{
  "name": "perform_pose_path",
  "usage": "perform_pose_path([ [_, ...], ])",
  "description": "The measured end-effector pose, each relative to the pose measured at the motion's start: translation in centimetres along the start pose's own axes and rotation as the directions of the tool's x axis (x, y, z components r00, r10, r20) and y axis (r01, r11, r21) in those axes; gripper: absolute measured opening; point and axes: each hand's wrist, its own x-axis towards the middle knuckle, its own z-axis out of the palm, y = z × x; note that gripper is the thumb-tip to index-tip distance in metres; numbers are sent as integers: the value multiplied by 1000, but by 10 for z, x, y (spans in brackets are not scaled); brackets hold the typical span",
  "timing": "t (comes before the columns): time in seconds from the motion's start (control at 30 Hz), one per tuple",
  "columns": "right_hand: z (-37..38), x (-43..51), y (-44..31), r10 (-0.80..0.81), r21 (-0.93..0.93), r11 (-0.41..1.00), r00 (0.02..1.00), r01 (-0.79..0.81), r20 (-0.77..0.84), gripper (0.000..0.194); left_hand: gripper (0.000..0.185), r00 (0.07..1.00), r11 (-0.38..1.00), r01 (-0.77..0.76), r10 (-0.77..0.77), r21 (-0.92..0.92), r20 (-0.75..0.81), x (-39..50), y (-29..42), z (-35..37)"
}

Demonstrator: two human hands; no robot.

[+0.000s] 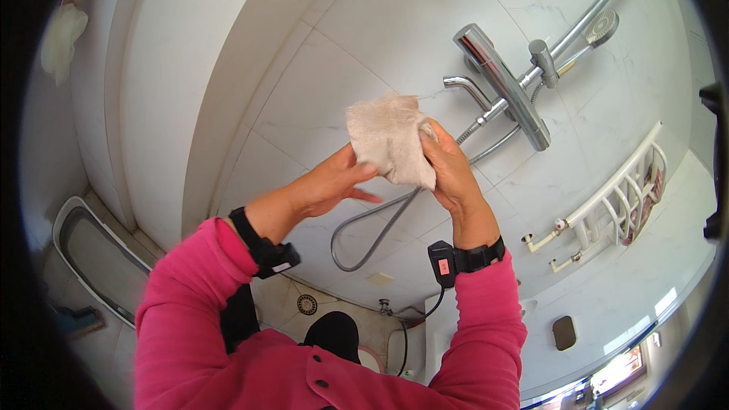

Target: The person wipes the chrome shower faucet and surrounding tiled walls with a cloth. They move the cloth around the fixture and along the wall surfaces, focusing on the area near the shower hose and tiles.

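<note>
A folded, pale beige cloth [390,139] is held up before the tiled wall. My right hand [453,168] grips its right edge, thumb in front. My left hand [339,179] is at the cloth's lower left, fingers apart; some fingertips lie near or behind the cloth, so whether they press on it is unclear. Just right of the cloth, a chrome shower mixer [504,88] is fixed to the wall, with a short curved spout [467,88] pointing left. The metal shower hose [376,250] hangs in a loop below my hands.
A hand shower [602,28] hangs on its rail at upper right. A white towel radiator [621,193] is on the right wall. A grey-white basin [102,256] stands at lower left. On the floor are a round drain [307,304] and, near the wall, an angle valve [385,306].
</note>
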Motion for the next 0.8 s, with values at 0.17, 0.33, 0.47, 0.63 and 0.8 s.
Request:
perform_pose_path([
  [0.17, -42, 2, -8, -383, -930, 365, 919, 54, -97, 41, 49, 966, 997, -68, 59, -24, -253, 44, 8, 34],
  [0.33, -142, 7, -61, -920, -970, -203, 367, -137, 140, 43, 45, 869, 969, -218, 245, 112, -430, 92, 36, 25],
  [0.47, -189, 13, -54, -818, -964, -126, 575, -232, -32, 47, 44, 834, 913, -295, 390, 281, -390, 139, 60, 23],
  [0.63, -202, 22, -38, -877, -967, -163, 478, -196, 50, 50, 43, 734, 694, -415, 638, 588, -234, 195, 74, 27],
  [0.8, -199, 25, -36, -896, -953, -166, 441, -253, 39, 49, 39, 742, 612, -428, 658, 665, -128, 236, 68, 39],
])
